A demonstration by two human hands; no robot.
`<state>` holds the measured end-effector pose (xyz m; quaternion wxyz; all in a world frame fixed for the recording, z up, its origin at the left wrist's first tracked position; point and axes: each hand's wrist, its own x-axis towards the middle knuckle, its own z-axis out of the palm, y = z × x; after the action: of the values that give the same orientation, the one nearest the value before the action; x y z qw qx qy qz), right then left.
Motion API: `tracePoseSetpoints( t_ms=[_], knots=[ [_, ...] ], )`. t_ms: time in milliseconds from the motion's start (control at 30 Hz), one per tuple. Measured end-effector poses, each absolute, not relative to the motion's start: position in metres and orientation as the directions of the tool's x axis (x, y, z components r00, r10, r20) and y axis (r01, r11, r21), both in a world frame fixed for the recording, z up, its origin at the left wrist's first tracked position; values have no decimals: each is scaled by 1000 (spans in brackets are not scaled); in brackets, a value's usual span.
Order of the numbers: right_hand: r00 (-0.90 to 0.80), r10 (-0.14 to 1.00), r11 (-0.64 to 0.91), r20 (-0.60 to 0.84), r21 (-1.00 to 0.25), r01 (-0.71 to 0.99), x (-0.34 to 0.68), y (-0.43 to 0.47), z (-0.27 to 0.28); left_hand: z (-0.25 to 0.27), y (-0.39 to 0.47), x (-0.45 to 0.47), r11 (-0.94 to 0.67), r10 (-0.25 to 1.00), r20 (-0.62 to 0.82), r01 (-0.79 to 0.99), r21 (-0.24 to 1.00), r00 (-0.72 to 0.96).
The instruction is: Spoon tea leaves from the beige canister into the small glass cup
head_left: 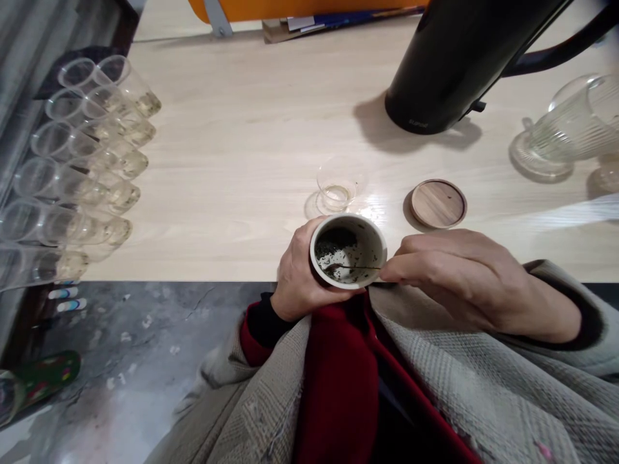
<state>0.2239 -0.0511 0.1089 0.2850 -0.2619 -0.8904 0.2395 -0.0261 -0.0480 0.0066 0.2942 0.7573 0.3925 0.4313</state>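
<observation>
My left hand [297, 274] is wrapped round a pale round canister [373, 233], tilted so its inside faces me. Dark loose tea leaves [334, 240] lie inside, with crumbs scattered over the bottom and wall. Between the pinched fingers of my right hand [449, 274] is a thin spoon [355, 267], its small bowl down inside the canister. Just beyond the rim, a clear plastic cup [337, 193] with a little pale liquid stands on the table. A round wooden lid [438, 204] lies beyond my right hand.
Several clear cups [104, 171] with pale liquid stand in rows along the left side. A black kettle [435, 71] stands at the back right, near a ribbed glass pitcher [561, 138]. The table's front edge [193, 280] runs just before my body.
</observation>
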Motion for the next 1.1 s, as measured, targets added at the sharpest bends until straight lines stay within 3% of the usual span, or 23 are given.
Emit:
tracePoseSetpoints(
  t_ms=[100,267,967,1100],
  knots=[
    [-698,620,739,358,-566,366,229,-47,114,7,-48,-26,-506,856,413,339,793,313],
    [-612,658,729,438,-573,375,234,-46,119,9,-48,-24,-501,860,406,359,787,310],
    [-628,746,569,224,-703,426,231,-42,117,1,-47,-24,-574,818,481,404,712,315],
    [-510,833,461,215,-780,423,232,-44,112,1,-47,-25,-595,803,504,367,715,319]
  ],
)
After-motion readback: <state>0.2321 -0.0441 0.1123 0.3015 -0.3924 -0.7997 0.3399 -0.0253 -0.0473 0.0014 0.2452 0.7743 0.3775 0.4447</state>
